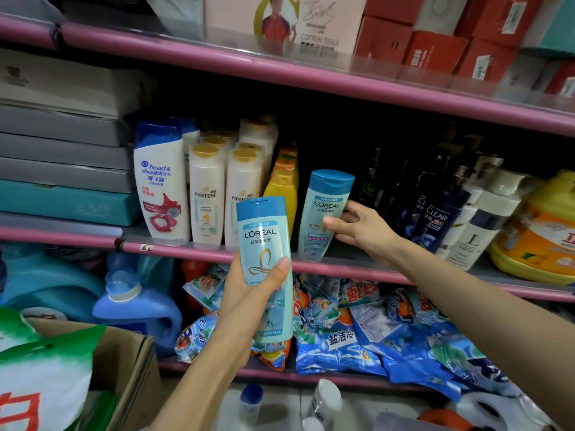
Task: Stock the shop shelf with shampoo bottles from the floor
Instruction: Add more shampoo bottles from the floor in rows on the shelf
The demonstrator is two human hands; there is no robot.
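Head view: left hand grips a pale-blue plastic shampoo bottle at mid-body, off the pink-edged middle shelf. Right hand clasps a matching shelved bottle. Judged light, rigid, slick; waist hold suits.

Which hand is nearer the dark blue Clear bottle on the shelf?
Right. The right hand grips a L'Oreal bottle just left of the Clear bottle; the left hand is lower, farther left.
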